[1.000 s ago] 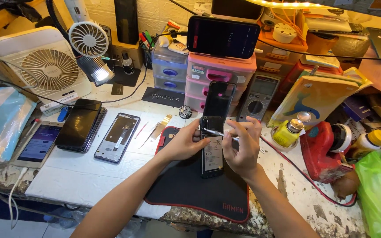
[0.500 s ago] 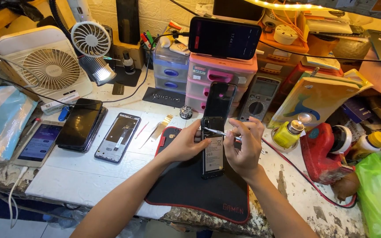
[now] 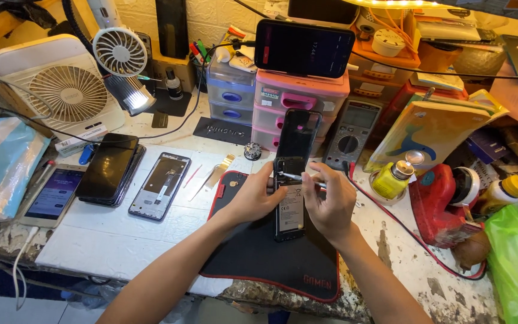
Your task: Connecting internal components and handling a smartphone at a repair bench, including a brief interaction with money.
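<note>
An opened smartphone (image 3: 289, 207) with its back off lies on a black mat with a red edge (image 3: 271, 264). My left hand (image 3: 253, 195) grips the phone's left side and steadies it. My right hand (image 3: 330, 201) pinches thin metal tweezers (image 3: 292, 176), whose tip touches the upper part of the phone's inside. A black back cover (image 3: 298, 133) leans upright just behind the phone.
Left of the mat lie a phone frame (image 3: 160, 185), a stack of dark phones (image 3: 109, 168) and a lit phone (image 3: 52, 193). Fans (image 3: 70, 90), plastic drawers (image 3: 298, 99), a multimeter (image 3: 352, 133), a yellow bottle (image 3: 391, 179) and a red tool (image 3: 442, 204) crowd the back and right.
Both hands stay on the phone; the tweezers shifted only slightly over its upper part. The view moved in a little closer.
</note>
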